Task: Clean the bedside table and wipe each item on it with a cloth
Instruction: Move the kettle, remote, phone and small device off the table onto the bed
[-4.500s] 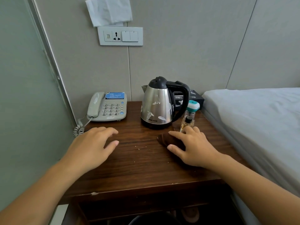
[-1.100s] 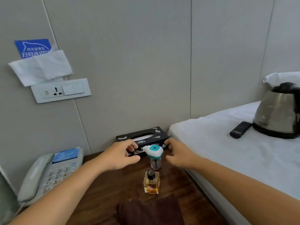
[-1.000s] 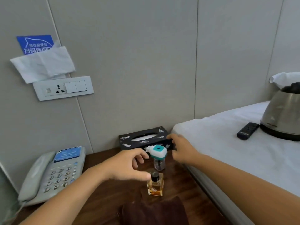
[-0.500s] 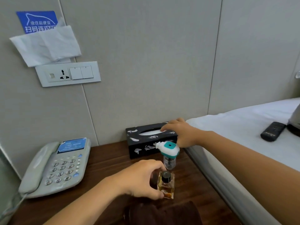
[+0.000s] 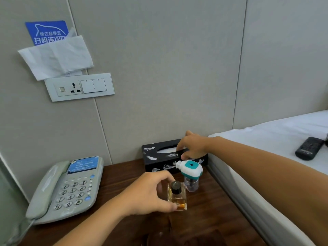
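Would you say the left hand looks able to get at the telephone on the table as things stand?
Probably yes. The telephone lies on the left hand's own side with only bare table between them, nothing standing in the way. The hand does have its grip on the small amber bottle, so it would likely need to release that first.

Left hand (image 5: pixel 147 194) grips amber perfume bottle (image 5: pixel 177 197) on wooden worktop (image 5: pixel 115 226); right hand (image 5: pixel 192 147) grips black tissue box (image 5: pixel 159 157) at wall. Teal-capped vaporizer (image 5: pixel 190 174) between them, phone (image 5: pixel 65 189) left, remote (image 5: pixel 308 150) on bed (image 5: pixel 276 139).
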A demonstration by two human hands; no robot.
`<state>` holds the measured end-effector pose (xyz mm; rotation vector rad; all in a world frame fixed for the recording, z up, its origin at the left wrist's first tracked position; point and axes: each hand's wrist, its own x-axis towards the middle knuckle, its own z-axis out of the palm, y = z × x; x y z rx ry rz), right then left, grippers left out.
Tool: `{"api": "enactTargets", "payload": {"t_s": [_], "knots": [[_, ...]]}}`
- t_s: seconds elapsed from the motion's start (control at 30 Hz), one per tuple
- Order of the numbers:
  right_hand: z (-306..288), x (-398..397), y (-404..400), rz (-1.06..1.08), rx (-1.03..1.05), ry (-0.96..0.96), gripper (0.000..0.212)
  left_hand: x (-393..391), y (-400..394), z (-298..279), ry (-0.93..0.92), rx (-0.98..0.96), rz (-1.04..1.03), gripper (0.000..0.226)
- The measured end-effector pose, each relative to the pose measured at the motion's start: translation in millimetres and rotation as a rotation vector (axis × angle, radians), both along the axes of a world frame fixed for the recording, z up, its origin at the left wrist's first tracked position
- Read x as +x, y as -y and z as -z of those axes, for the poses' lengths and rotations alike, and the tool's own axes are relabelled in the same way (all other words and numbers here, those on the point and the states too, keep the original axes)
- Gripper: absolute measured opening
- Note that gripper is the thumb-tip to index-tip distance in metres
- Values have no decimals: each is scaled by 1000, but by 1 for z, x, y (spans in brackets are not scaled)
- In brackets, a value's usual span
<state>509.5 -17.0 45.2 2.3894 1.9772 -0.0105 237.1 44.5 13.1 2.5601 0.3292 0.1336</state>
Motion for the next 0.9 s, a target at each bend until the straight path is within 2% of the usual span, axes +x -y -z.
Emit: {"api": "enactTargets", "payload": {"t_s": [0.2,0.47,0.63,0.77,0.9], "knots": [[-12,1,16,-5,82,35,48,-15,-8,-22,137,-22,-67,43],[-105,-6,80,96,259,141,35,-19,13,-69,261,-44,-80,41],[-144,-21,185,179,322,92,26,2,41,-95,292,-47,2,41],[-134,-38,296,293,324,86,29,41,79,-104,314,-56,82,43],[-108,-54,415,445,293,145,21,84,129,-107,303,-86,219,39]]}}
